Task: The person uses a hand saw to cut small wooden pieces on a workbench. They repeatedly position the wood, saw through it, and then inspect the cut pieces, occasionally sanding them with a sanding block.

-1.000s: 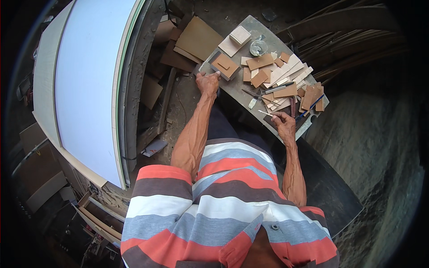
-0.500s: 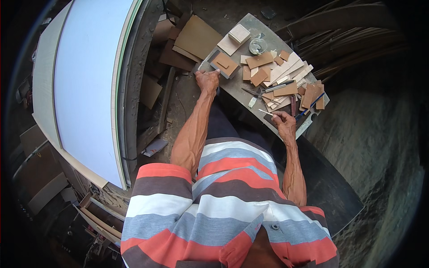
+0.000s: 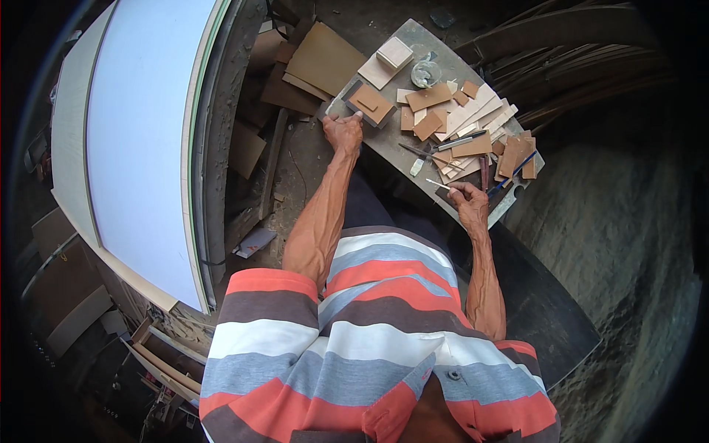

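Observation:
My left hand [image 3: 343,134] is closed at the left edge of a small worktable [image 3: 384,151], its fingers curled over the rim. Its thumb reaches the near corner of a dark grey board [image 3: 348,94] that carries a brown rectangular piece [image 3: 372,103] with a short raised strip. At the table's near right side, my right hand [image 3: 471,203] pinches a thin white stick [image 3: 438,184] that points left. Close to that hand lie a pale eraser-like block [image 3: 416,167], a pointed dark tool [image 3: 418,152], a silver-and-black pen-like tool [image 3: 459,142] and a blue pen [image 3: 526,160].
Brown and pale wood offcuts [image 3: 473,116] are heaped on the table's right half. Behind them stand a clear cup [image 3: 426,74] and a pale block [image 3: 394,53] on a thin board. A large white panel [image 3: 148,133] rises at left; sheet scraps [image 3: 325,59] lie beyond.

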`<state>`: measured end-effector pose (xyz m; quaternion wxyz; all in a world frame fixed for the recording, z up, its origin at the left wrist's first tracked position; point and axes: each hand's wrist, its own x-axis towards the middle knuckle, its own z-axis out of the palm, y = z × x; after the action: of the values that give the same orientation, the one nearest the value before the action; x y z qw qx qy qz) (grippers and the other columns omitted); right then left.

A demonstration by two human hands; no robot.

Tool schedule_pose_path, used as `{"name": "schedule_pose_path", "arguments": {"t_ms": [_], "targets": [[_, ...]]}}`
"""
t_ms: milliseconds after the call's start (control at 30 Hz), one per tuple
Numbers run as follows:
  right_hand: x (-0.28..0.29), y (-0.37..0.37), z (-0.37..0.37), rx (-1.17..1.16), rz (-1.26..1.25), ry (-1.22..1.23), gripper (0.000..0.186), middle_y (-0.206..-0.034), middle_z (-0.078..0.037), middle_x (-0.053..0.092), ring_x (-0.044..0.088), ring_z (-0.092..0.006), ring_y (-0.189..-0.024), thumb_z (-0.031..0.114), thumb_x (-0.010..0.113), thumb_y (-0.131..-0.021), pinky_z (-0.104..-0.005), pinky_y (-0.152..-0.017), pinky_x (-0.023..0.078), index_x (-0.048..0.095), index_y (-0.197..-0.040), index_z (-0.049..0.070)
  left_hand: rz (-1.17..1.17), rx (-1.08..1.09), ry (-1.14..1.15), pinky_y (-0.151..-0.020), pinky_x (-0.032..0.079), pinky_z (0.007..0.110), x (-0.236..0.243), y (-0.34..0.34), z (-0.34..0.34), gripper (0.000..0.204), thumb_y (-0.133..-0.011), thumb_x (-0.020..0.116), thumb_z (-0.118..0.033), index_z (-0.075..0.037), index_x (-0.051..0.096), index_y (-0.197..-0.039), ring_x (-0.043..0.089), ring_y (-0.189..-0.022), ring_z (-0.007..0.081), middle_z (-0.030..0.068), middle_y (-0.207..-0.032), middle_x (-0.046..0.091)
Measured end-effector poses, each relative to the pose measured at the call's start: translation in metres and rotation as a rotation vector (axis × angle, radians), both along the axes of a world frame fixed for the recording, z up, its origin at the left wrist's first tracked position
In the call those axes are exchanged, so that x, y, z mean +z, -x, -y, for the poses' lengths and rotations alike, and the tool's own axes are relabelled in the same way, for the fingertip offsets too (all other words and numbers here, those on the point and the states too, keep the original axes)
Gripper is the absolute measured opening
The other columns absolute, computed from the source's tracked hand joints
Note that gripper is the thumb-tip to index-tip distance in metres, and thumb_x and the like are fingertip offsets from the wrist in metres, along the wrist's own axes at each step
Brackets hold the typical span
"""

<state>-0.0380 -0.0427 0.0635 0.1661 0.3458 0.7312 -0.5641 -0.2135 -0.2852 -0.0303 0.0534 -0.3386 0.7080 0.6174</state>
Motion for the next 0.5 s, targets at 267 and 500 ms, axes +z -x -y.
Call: {"name": "schedule_pose_path", "arguments": {"t_ms": [267,500], "targets": [[-0.001,0.004,0.003,-0.004,0.0,0.025,0.019,-0.082,-0.006,0.068,0.065,-0.0113,-0.076,0.008,0.062,-0.086,-0.0231,-0.072,0.051,0.068,-0.099,-0.003,-0.008,0.018,-0.021,-0.073,0.05,0.032,-0.006,-0.001,-0.002,0.06,-0.074,0.077,-0.008,0.01,0.037,-0.115,0.063,-0.069,0.0195,0.0133,-0.077,0.068],[0.006,0.032,0.018,0.121,-0.02,-0.035,0.019,-0.076,-0.005,0.067,0.062,-0.0103,-0.07,0.012,0.064,-0.085,-0.024,-0.065,0.049,0.069,-0.095,-0.003,0.014,-0.016,0.048,-0.091,0.044,0.035,-0.017,-0.002,-0.002,0.065,-0.073,0.077,-0.016,0.011,0.039,-0.118,0.064,-0.084,0.0245,0.0127,-0.079,0.069]]}}
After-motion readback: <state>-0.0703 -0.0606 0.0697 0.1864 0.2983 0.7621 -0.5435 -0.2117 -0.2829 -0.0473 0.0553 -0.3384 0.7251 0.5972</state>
